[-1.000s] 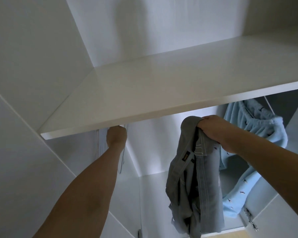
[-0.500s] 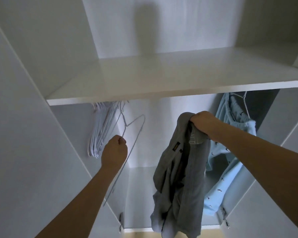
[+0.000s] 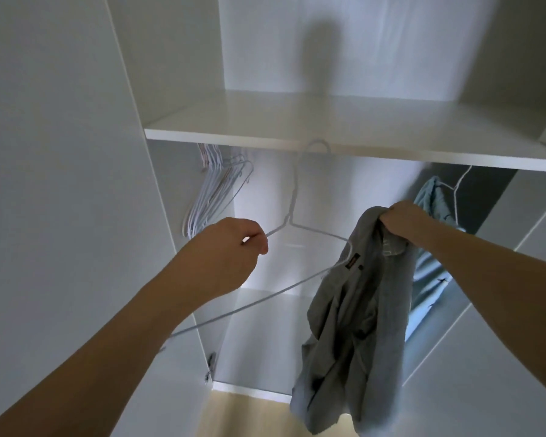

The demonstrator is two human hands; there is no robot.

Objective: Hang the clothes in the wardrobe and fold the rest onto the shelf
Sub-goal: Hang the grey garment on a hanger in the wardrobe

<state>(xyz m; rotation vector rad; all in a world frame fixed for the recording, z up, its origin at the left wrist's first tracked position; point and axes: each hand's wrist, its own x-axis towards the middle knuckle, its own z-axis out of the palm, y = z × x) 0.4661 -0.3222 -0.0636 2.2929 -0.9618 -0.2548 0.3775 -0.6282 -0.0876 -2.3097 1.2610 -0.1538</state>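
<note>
Hanger (image 3: 300, 227) of thin white wire sits pinched in the person's left hand (image 3: 230, 250), fingers curled round the end of 1 shoulder arm. From that grip the wire climbs up and to the right to its neck, and the hook above shows blurred against the front edge of the white shelf (image 3: 344, 152). The bottom bar slants down from beside the grey trousers and passes below the left wrist.

The right hand (image 3: 404, 217) is clenched on a bunch of the grey trousers (image 3: 353, 329) at their top; the rest of the cloth hangs crumpled straight down from that fist, a small brown label showing just below it. The far end of the hanger touches or overlaps the trousers near that label; I cannot tell which.

Behind the right fist a light blue garment (image 3: 429, 272) with small dark marks hangs on its own white hanger under the shelf. Up and to the left of the left hand's grip, a cluster of spare white hangers (image 3: 208, 197) hangs by the wardrobe's left wall (image 3: 76, 184). Below the trousers a strip of pale wooden floor (image 3: 249, 417) shows.
</note>
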